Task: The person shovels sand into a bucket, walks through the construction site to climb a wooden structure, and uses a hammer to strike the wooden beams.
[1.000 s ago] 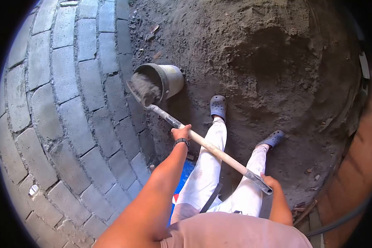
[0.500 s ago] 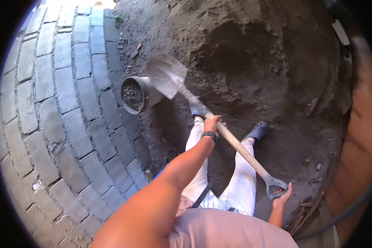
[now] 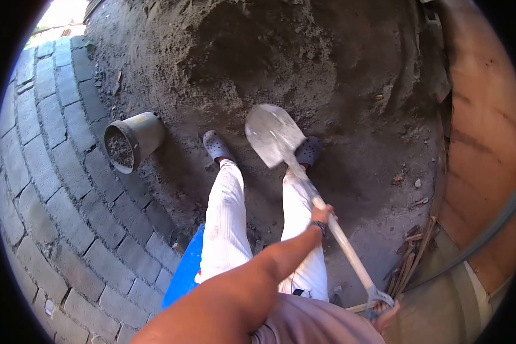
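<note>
A shovel [image 3: 274, 135] with a pale, worn blade and wooden shaft slants across the view, its blade in front of my right shoe. My left hand [image 3: 322, 214], with a dark band at the wrist, is wrapped round the middle of the shaft. At the lower right my right hand [image 3: 386, 315] grips the grey D-shaped handle [image 3: 378, 299]. The blade looks bare. To the left a grey bucket [image 3: 149, 131] with dark, loose sand [image 3: 119, 148] in it stands beside the brick wall.
A heap of dark sand [image 3: 258, 63] rises ahead of my feet. On the left runs a grey block wall [image 3: 69, 189]. A blue object [image 3: 186, 266] is behind my left leg. Wood scraps [image 3: 406, 266] and an orange-brown panel [image 3: 481, 143] are on the right.
The shovel has swung right, away from the bucket, with both hands still on it. My view has shifted, so the bucket appears farther left.
</note>
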`<action>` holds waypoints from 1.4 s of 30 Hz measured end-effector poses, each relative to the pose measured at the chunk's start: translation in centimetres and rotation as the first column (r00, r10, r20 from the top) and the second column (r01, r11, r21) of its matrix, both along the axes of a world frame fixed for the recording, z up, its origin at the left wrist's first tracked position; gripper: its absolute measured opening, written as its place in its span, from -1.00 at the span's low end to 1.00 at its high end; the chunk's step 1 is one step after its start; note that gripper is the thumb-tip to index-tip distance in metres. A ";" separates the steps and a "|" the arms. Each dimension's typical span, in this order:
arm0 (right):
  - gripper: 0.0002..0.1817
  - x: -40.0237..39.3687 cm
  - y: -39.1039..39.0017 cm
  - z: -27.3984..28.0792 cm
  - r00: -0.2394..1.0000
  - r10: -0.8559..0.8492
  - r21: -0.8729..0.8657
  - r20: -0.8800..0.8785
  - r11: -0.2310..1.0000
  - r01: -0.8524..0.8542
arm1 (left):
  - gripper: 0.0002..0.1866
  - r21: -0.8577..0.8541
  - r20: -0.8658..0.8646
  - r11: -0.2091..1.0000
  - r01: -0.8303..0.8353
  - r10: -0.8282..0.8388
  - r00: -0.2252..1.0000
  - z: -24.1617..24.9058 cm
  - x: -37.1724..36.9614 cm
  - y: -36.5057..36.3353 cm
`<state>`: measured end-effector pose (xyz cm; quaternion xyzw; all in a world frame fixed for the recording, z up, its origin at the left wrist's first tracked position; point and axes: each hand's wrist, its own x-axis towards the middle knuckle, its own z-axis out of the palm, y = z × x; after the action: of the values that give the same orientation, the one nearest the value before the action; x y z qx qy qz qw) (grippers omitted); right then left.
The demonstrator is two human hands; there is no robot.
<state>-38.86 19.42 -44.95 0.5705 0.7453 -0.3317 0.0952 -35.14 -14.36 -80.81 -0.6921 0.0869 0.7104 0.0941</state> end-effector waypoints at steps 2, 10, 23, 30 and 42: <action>-0.52 1.4 -3.4 -7.5 0.998 -0.011 0.003 0.069 1.000 0.011 | -0.70 -0.205 -0.025 0.972 0.112 -0.120 0.992 -9.3 3.7 -4.2; -0.50 5.6 -22.2 -7.7 0.997 -0.055 -0.202 -0.052 0.978 0.043 | -0.69 -0.392 0.081 0.862 0.322 -0.317 0.945 -8.7 5.0 -24.6; -0.48 0.8 -45.3 28.8 0.779 0.531 -0.105 -0.335 0.800 -0.591 | -0.72 0.053 -0.269 0.946 -0.320 0.322 0.908 32.7 17.0 -44.1; -0.46 8.7 -69.1 42.9 0.462 0.716 -0.279 -0.523 0.369 -0.887 | -0.66 -0.134 -0.206 0.711 -0.691 0.662 0.721 37.0 23.2 -58.6; -0.32 4.9 -70.8 53.2 -0.761 0.598 0.545 -0.250 -0.563 -0.621 | -0.53 -0.872 0.326 -0.134 0.471 -0.876 0.355 46.4 36.9 -59.5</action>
<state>-33.96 -51.37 8.24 -0.5683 0.7853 -0.2239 0.1011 1.73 -73.90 -34.43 -0.3034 0.8193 0.4833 0.0557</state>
